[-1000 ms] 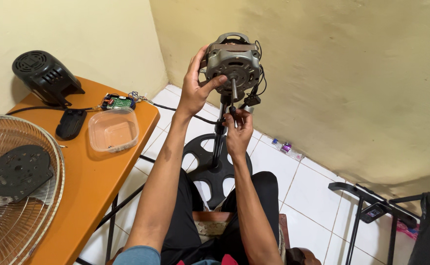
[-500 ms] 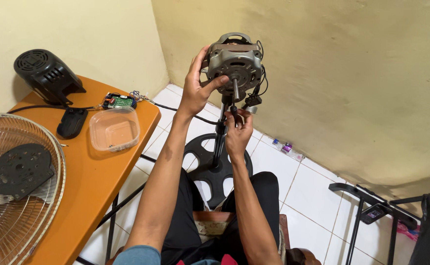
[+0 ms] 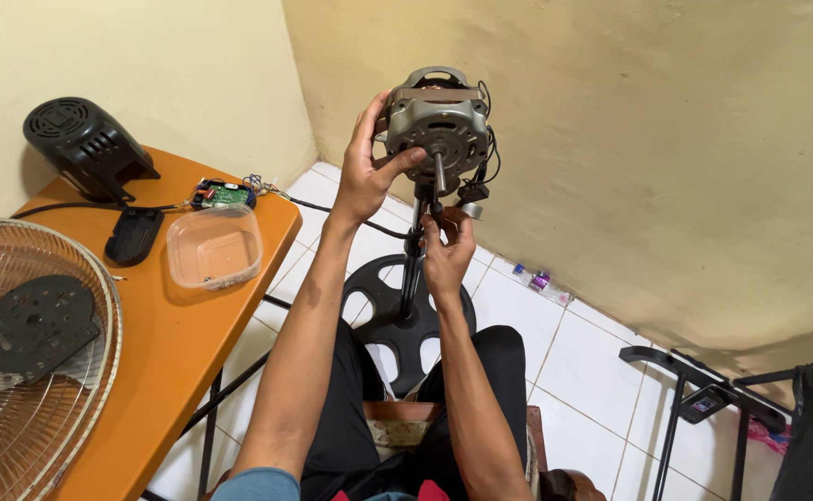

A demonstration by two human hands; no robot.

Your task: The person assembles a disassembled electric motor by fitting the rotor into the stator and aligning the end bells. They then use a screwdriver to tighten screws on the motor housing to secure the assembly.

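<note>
A grey metal fan motor (image 3: 439, 116) with a protruding shaft sits on top of a black stand pole (image 3: 413, 269) that rises from a round black base (image 3: 397, 320) on the tiled floor. My left hand (image 3: 369, 172) grips the motor's left side, thumb across its front face. Just below the motor, my right hand (image 3: 448, 250) pinches at the pole's top joint, where black wires and a small connector (image 3: 473, 192) hang. Whether it holds a small part there is hidden by the fingers.
An orange table (image 3: 184, 325) at the left carries a wire fan guard (image 3: 26, 362), a black motor cover (image 3: 82, 144), a clear plastic tub (image 3: 213, 246), a green circuit board (image 3: 224, 195) and a black remote-like piece (image 3: 134, 235). A black metal frame (image 3: 694, 399) stands at the right.
</note>
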